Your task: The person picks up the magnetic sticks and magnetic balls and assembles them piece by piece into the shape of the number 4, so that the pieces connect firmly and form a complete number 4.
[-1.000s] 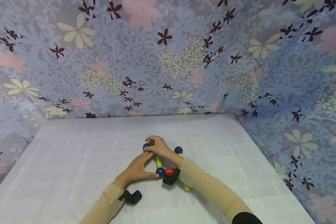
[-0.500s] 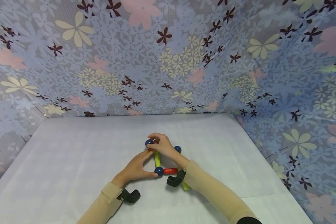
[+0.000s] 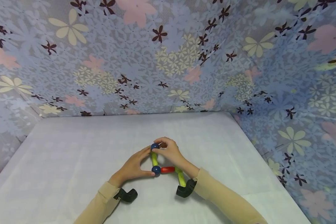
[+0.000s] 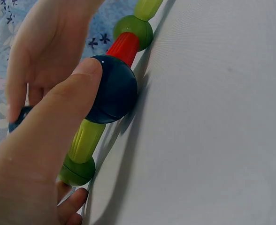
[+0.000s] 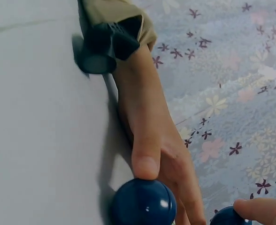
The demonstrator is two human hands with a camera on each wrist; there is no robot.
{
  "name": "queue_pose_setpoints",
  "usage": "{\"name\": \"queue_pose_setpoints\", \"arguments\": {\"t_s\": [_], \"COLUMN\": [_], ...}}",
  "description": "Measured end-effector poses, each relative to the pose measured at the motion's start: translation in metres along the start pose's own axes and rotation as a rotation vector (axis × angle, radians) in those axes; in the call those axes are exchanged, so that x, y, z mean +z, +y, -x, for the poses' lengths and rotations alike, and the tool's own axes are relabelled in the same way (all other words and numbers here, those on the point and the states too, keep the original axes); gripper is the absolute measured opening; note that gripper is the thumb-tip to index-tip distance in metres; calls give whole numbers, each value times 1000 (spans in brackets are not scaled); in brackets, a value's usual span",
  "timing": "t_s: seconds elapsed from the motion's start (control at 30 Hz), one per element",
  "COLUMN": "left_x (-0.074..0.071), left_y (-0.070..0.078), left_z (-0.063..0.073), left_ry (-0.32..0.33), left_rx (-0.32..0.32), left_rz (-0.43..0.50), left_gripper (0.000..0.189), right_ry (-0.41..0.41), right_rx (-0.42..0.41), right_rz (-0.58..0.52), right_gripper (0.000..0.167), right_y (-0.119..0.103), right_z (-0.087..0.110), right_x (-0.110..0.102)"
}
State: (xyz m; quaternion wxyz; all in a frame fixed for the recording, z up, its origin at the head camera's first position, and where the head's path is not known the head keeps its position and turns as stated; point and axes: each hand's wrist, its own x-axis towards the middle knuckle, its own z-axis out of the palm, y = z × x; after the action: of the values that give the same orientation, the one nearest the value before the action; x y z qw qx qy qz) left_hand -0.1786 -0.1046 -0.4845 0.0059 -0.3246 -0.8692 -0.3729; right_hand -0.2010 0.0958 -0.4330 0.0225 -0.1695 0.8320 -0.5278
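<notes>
A toy construction of chunky rods and balls lies on the table: a blue ball [image 3: 156,170] joins a yellow-green rod [image 3: 154,159] and a red rod [image 3: 168,170]. My left hand [image 3: 133,166] holds it, thumb on that blue ball; its other fingers are by the green ball [image 4: 78,172] at the rod's far end. With thumb and fingers my right hand [image 3: 172,152] pinches another blue ball [image 3: 155,147] over that far end. Whether the two balls touch cannot be told. Beyond the red rod sit a second green ball [image 4: 134,33] and a yellow-green rod [image 3: 181,179].
A white cloth covers the table [image 3: 81,149]. Flowered fabric [image 3: 145,68] rises behind it and along the right side. Black wrist cameras hang under the left sleeve [image 3: 127,196] and the right sleeve [image 3: 186,189], close above the table.
My right hand has carried its blue ball rightward, from left of the rod to over its far end. The blue ball at the right is now hidden behind that hand. My left hand keeps its hold.
</notes>
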Motion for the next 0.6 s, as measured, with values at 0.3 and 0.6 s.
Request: {"name": "queue_pose_setpoints", "arguments": {"t_s": [0.3, 0.6], "left_x": [0, 1], "left_y": [1, 1], "left_z": [0, -1], "left_ry": [-9, -9], "left_rx": [-43, -29], "left_rz": [-2, -5], "left_gripper": [98, 98], "right_ry": [50, 111], "right_rx": [-44, -79], "right_rz": [-1, 33], "right_gripper": [30, 29], "right_y": [4, 11], "right_z": [30, 60], "right_x": [-8, -13]}}
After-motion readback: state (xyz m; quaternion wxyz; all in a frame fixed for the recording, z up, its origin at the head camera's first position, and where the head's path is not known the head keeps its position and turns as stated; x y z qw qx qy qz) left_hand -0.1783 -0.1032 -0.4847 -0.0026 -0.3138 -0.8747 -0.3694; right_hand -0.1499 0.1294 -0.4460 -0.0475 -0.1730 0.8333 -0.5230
